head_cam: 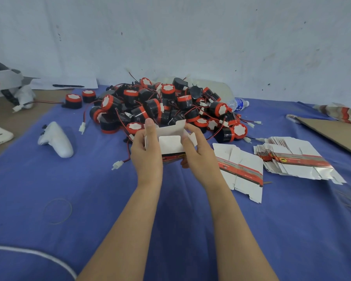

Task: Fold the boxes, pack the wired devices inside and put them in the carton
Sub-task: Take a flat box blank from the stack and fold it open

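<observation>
Midair, the half-folded box (170,146) sat between my hands, over the blue cloth (109,189). My left hand (147,151) kept a curled grip on its left side; my right hand (199,153) pinched the right flap. Wired devices (166,106) were piled just behind, and flat boxes (296,157) lay to the right.

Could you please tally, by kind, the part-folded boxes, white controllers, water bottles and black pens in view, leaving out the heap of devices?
part-folded box: 1
white controller: 1
water bottle: 1
black pen: 1
Total: 4
</observation>
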A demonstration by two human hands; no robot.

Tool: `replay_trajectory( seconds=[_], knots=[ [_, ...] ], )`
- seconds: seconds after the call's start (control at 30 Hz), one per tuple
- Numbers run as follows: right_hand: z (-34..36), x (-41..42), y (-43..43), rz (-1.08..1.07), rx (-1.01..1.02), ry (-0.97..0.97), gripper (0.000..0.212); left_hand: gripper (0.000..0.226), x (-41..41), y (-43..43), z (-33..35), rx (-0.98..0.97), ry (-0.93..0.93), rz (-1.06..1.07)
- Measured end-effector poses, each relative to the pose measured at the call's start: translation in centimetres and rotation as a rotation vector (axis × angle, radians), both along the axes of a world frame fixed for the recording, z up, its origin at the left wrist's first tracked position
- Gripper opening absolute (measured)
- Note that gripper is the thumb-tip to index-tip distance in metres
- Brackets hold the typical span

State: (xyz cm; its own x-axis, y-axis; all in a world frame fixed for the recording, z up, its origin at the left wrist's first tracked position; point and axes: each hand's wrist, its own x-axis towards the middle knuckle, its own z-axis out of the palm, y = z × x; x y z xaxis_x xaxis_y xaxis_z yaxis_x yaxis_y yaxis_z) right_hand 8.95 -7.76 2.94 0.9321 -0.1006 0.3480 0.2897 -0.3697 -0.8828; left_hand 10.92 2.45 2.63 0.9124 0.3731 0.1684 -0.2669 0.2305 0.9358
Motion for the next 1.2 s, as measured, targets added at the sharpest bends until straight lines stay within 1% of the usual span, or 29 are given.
replay_trajectory(
  seconds=[0.1,0.17,0.2,0.3,0.37,0.43,0.53,0.6,0.67,0.73,0.8,0.87,0.9,0.97,1.0,1.1,1.13,1.2],
  knots=[
    [0.1,0.0,-0.4,0.088,0.111,0.05,0.035,0.024,-0.1,0.0,-0.1,0.004,-0.04,-0.005],
    [0.1,0.1,-0.5,0.084,0.144,0.085,0.039,0.013,-0.2,0.0,-0.3,0.073,-0.069,-0.029],
    [0.1,0.2,-0.6,0.073,0.161,0.097,0.037,0.017,-0.1,0.0,-0.5,0.116,-0.08,-0.058],
    [-0.1,0.2,-0.6,0.008,0.235,0.121,0.03,0.038,-0.1,-0.1,-0.9,0.23,-0.099,-0.168],
    [-0.1,0.4,-0.5,-0.052,0.313,0.136,0.026,0.045,0.0,-0.2,-1.2,0.302,-0.095,-0.193],
    [-0.3,0.7,-0.5,-0.11,0.333,0.15,0.021,0.047,0.1,-0.2,-1.5,0.337,-0.099,-0.176],
    [-0.7,1.0,-0.8,-0.14,0.391,0.198,0.03,0.05,0.3,-0.1,-2.0,0.351,-0.069,-0.163],
    [-0.8,0.8,-1.0,-0.143,0.427,0.213,0.027,0.052,0.3,-0.2,-2.2,0.383,-0.077,-0.165],
    [-0.9,0.7,-1.1,-0.185,0.435,0.205,0.021,0.052,0.1,-0.5,-2.2,0.419,-0.114,-0.174],
    [-1.0,0.7,-1.1,-0.211,0.422,0.192,0.021,0.052,0.0,-0.6,-2.3,0.445,-0.146,-0.184],
    [-1.0,0.7,-1.1,-0.182,0.342,0.165,0.021,0.053,0.1,-0.4,-2.3,0.472,-0.149,-0.186],
    [-0.7,0.5,-1.2,-0.09,0.295,0.141,0.018,0.049,0.3,-0.1,-2.4,0.478,-0.135,-0.178],
    [-0.5,0.4,-1.4,-0.017,0.333,0.142,0.017,0.045,0.5,0.1,-2.4,0.468,-0.129,-0.176],
    [-0.1,0.2,-1.7,0.13,0.49,0.175,0.019,0.042,0.6,0.3,-2.4,0.446,-0.119,-0.163],
    [-0.1,0.1,-1.9,0.171,0.561,0.191,0.017,0.04,0.7,0.4,-2.4,0.441,-0.119,-0.151],
    [-0.4,0.3,-2.2,0.153,0.637,0.21,0.004,0.036,0.6,0.5,-2.4,0.477,-0.148,-0.124],
    [-0.5,0.3,-2.2,0.138,0.65,0.222,0.007,0.037,0.6,0.5,-2.4,0.499,-0.166,-0.122],
    [-0.7,0.4,-2.3,0.144,0.695,0.247,0.022,0.037,0.4,0.4,-2.3,0.537,-0.197,-0.133]
  ],
)
